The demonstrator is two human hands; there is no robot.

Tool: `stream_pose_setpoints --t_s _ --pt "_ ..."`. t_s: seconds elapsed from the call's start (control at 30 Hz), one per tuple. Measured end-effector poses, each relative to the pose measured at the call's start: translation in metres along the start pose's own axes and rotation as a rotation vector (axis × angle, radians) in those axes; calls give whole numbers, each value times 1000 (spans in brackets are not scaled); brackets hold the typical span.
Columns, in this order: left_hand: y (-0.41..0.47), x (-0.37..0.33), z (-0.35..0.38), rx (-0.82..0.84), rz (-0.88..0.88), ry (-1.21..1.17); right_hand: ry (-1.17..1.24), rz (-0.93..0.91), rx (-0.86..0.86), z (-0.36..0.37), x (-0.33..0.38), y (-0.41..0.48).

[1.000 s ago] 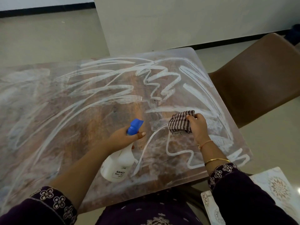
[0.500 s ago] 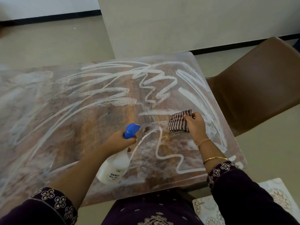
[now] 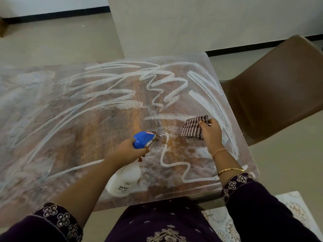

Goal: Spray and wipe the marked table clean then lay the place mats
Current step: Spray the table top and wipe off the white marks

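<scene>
My grips are as they were a second ago; only the blue nozzle has tipped flatter, toward the cloth. My left hand [image 3: 129, 151] curls its fingers round the neck of one spray bottle [image 3: 125, 180], white and opaque, its fill hidden. Just right of it, my right hand [image 3: 211, 135] pinches one striped cloth [image 3: 193, 127] over the chalk-marked counter [image 3: 87, 119]. Patterned place mats [image 3: 297, 212] lie off the counter, well back from my right fingers.

Soft, even light; pale glare over worktop [image 3: 43, 109] far and left edges; wide-angle bending at corners; slightly soft throughout.
</scene>
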State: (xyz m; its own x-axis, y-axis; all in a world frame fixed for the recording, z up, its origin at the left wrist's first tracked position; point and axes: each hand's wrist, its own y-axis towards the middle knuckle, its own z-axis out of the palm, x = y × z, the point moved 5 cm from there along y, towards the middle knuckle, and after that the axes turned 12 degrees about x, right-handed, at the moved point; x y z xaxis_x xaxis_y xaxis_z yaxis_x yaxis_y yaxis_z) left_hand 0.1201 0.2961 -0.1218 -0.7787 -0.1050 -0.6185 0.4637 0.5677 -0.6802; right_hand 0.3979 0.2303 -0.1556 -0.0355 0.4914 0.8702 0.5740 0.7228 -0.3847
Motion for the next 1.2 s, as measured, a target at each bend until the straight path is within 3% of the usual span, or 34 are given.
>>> stream_pose_setpoints --t_s 0.1,0.23,0.47,0.67,0.83,0.97,1.07,1.2 --pt "2 -3 5 -53 15 -52 6 -28 -41 -13 -2 -1" --pt "3 -9 16 7 31 -90 -8 -66 -113 -34 -4 -4" --pt "11 -23 34 -11 38 65 -7 -48 -170 -65 -17 -12" --pt "16 -34 60 133 49 202 -56 -1 -192 -85 -34 -21" --pt "19 -39 66 34 60 317 -209 -36 -179 -91 -49 -28" --pt "20 -30 67 61 67 207 -525 -269 -256 -85 -52 -46" --pt "21 -25 58 25 61 175 -682 -287 -160 -64 -67 -46" --pt "16 -22 51 -29 44 193 -763 -5 92 -26 -97 -33"
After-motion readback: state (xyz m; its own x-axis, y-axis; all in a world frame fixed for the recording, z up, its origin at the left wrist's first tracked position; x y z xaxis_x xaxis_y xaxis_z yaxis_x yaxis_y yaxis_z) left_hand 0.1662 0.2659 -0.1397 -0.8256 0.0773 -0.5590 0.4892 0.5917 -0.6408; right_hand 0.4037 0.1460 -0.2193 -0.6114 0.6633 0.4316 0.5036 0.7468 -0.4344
